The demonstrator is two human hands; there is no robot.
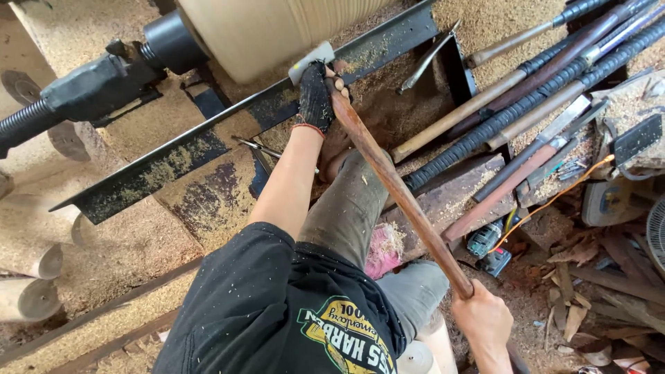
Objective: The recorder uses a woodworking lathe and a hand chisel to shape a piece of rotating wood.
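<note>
Woodturning in hand: gloved left hand (pixel 316 95) fingers clamp the chisel (pixel 396 188) tip on the tool rest (pixel 228 125) against the pale wooden blank (pixel 263 31); right hand (pixel 483 320) grips the handle's end. Next likely demands steady pressure.

black printed tee, sawdust-flecked | grey trousers | black fingerless glove, red cuff, left grip (pixel 316 97)

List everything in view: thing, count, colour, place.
wood blank: one, pale, top centre on lathe
tool rest bar: one, black, diagonal under the blank
long-handled chisel: one, reddish-brown handle, held against the blank
spare turning tools: several, brown and black handles, upper right
turned cylinders: a few, pale, left edge
sawdust: tan, all over
left hand: black glove, near the blade
right hand: bare, at handle end
</note>
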